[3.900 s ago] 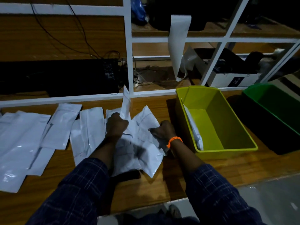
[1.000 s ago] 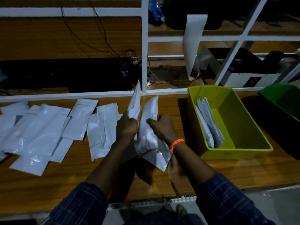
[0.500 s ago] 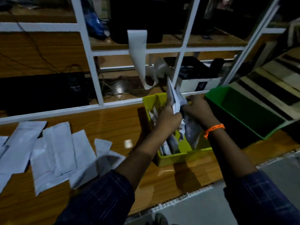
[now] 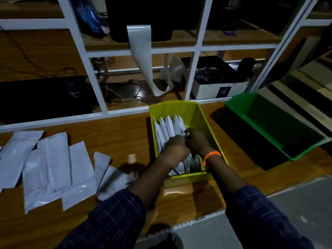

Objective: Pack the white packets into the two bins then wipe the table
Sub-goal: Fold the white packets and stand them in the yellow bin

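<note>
nearest my view, two dark blue checked sleeves (image 4: 116, 218) reach out over the brown wooden bench (image 4: 116, 137), and a braided orange wristband (image 4: 212, 156) sits on the right wrist. just ahead, my feed shows the left hand (image 4: 175, 147) and the right hand (image 4: 197, 141) side by side and touching, both down inside the yellow-green plastic bin (image 4: 203, 121). the fingers (image 4: 188, 132) of each hand are curled and closed round a bundle of white plastic packets (image 4: 169, 128). the packets stand on edge in a row along the bin's left wall, their top ends fanning out just beyond the fingers. how hard the right fingers pinch i cannot tell in this dim light. well to the left of the fingers, loose flat white packets (image 4: 53, 162) lie overlapping on the bench. to the right of the fingers, apart from the yellow-green bin, a dark green plastic bin (image 4: 233, 105) sits on the bench. beyond the fingers, a white metal frame rack (image 4: 89, 69) rises behind the bench, with a curled white sheet (image 4: 142, 56) hanging from a shelf and a white cardboard box (image 4: 206, 90) lower down.
</note>
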